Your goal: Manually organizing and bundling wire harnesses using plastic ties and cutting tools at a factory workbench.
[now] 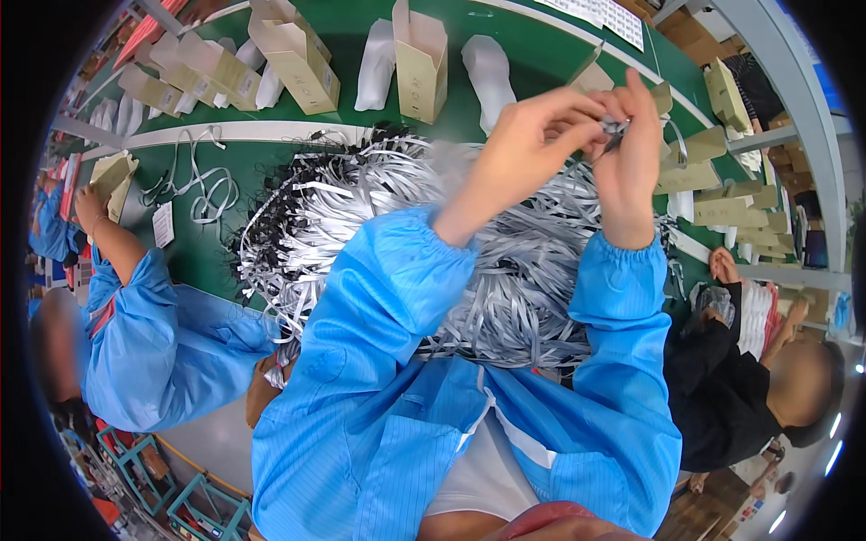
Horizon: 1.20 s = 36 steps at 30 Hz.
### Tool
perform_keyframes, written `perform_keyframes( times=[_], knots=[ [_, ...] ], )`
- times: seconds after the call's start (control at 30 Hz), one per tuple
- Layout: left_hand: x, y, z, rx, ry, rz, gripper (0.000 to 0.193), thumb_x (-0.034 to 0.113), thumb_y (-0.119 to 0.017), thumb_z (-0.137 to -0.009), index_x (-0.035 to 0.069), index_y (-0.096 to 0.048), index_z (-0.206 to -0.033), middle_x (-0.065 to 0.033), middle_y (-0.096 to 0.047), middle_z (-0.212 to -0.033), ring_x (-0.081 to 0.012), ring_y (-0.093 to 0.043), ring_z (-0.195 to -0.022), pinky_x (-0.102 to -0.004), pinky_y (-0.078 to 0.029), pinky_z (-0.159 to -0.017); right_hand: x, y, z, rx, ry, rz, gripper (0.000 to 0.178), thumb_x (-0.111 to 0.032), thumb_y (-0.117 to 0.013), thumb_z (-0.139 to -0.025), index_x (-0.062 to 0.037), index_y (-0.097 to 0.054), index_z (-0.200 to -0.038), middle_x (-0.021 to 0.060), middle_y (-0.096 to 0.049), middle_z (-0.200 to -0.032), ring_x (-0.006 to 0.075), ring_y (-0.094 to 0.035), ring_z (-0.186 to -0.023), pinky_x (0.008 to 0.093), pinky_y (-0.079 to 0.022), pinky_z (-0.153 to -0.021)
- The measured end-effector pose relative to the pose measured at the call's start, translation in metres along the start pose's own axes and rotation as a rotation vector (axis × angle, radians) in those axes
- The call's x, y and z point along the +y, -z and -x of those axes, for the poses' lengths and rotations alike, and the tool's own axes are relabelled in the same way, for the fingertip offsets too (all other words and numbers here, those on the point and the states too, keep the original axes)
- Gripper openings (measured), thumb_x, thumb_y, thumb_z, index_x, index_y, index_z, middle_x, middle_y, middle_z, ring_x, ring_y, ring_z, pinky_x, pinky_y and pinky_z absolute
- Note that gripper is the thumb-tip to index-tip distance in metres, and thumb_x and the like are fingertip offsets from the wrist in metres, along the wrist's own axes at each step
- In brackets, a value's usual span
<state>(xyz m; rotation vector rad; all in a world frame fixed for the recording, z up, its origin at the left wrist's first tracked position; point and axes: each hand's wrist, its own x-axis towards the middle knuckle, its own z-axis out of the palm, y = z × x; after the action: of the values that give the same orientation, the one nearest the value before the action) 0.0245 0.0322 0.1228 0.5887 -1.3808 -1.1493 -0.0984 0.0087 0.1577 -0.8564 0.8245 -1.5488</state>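
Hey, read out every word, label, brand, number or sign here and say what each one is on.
Tall cream box, top middle: dark marks on its front; I won't copy them out.
Wider cream box left of it: similar marks, also not copied.
White sheet, top right: rows of print, too small to read.
White card, left: print too small to read.
Silver straps: no readable print.

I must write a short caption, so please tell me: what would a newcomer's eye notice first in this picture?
First, the large heap of silver-grey straps in the middle, on the green table. Just above it, right of centre, the left hand and right hand meet at a small item, too blurred to name. Along the top, open cream boxes and white objects line the table's far side.
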Motion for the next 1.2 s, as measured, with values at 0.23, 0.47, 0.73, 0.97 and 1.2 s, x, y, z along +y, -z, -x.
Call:
perform_keyframes(
  times=[0.23, 0.47, 0.73, 0.97, 1.2],
  knots=[
    [-0.010, 0.032, 0.013, -0.075, 0.209, -0.639, 0.020, 0.010, -0.070, -0.085, 0.005, -0.062, -0.102, -0.0112, -0.071, -0.087, -0.0257, -0.070, -0.081, -0.0344, -0.053, -0.069, -0.016, 0.040, -0.076, -0.042, 0.365, 0.011, 0.026, -0.026, -0.048, -0.103, -0.0067, -0.047, -0.085, -0.0016, -0.036, -0.067, 0.0094, -0.029, -0.055, 0.0251, -0.024, -0.047],
    [-0.091, 0.043, 0.025, -0.417, 0.325, -1.170, 0.018, 0.008, -0.075, -0.072, 0.010, -0.066, -0.087, -0.0102, -0.068, -0.084, -0.0317, -0.067, -0.081, -0.0420, -0.051, -0.068, 0.025, 0.076, -0.112, -0.328, 0.652, 0.521, 0.033, -0.027, -0.039, -0.106, -0.0046, -0.051, -0.084, 0.0032, -0.046, -0.071, 0.0122, -0.041, -0.063, 0.0260, -0.035, -0.058],
    [-0.070, 0.053, 0.019, -0.324, 0.213, -1.079, 0.011, 0.009, -0.075, -0.071, 0.009, -0.072, -0.081, -0.0098, -0.069, -0.082, -0.0324, -0.068, -0.080, -0.0433, -0.052, -0.069, 0.017, 0.088, -0.073, -0.339, 0.622, 0.964, 0.020, -0.018, -0.048, -0.100, -0.0010, -0.059, -0.100, 0.0115, -0.061, -0.099, 0.0188, -0.057, -0.092, 0.0294, -0.044, -0.083],
    [0.024, 0.032, 0.004, -0.123, -0.307, -0.741, 0.022, 0.003, -0.069, -0.076, 0.009, -0.076, -0.095, -0.0130, -0.071, -0.077, -0.0314, -0.070, -0.072, -0.0360, -0.054, -0.061, 0.000, 0.032, -0.029, -0.799, 0.446, 0.392, 0.072, -0.036, -0.068, -0.086, -0.0073, -0.035, -0.144, 0.0180, -0.055, -0.129, 0.0285, -0.050, -0.125, 0.0403, -0.037, -0.106],
    [0.086, 0.032, 0.022, 0.413, -0.523, -0.376, 0.022, -0.002, -0.061, -0.083, -0.003, -0.072, -0.102, -0.0154, -0.073, -0.090, -0.0195, -0.072, -0.070, -0.0280, -0.056, -0.058, 0.005, 0.025, 0.028, -0.909, -0.309, 0.526, 0.053, -0.037, -0.057, -0.097, -0.0041, -0.045, -0.136, 0.0100, -0.058, -0.116, 0.0182, -0.058, -0.098, 0.0273, -0.047, -0.076]
  ],
)
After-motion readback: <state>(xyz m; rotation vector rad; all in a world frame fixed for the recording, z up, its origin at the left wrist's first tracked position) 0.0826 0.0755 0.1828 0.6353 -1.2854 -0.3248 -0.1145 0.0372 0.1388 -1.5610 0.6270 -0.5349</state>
